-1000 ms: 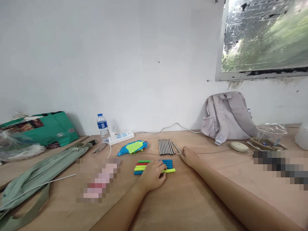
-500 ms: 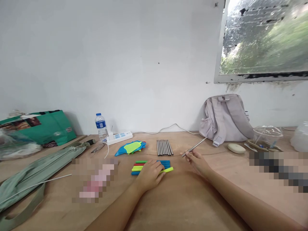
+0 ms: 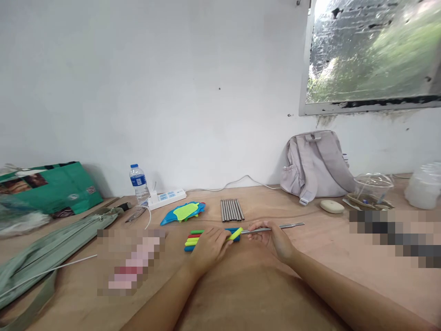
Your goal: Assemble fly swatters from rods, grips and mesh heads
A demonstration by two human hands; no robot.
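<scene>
Wooden tabletop (image 3: 241,294) seen from above the hands, with items described from left to right. At the far left, a green shopping bag (image 3: 51,186) is resting against the white wall, and a clear plastic water bottle with a blue label (image 3: 138,183) is standing beside a white power strip (image 3: 167,198). A blue and lime-green fish-shaped silicone pad (image 3: 182,212) is lying flat, and a row of bare steel straws (image 3: 231,209) is lined up just behind the hands. Nearer, a bundle of coloured silicone sleeves in green, red, yellow and blue (image 3: 197,239) is being covered by the left hand (image 3: 206,248), whose fingers are curled and pinching one yellow-green silicone sleeve (image 3: 235,234). That sleeve is being met by the tip of a thin steel straw (image 3: 275,227), which is being pinched between thumb and fingertips of the right hand (image 3: 272,236) and held nearly level, just above the table. For a clean fit, the straw is best kept in line with the sleeve's opening, gripped close to its tip, and pushed gently with a slight twist. Further right, a pale grey backpack (image 3: 315,163) is leaning on the wall, near a cream oval case (image 3: 331,206).
</scene>
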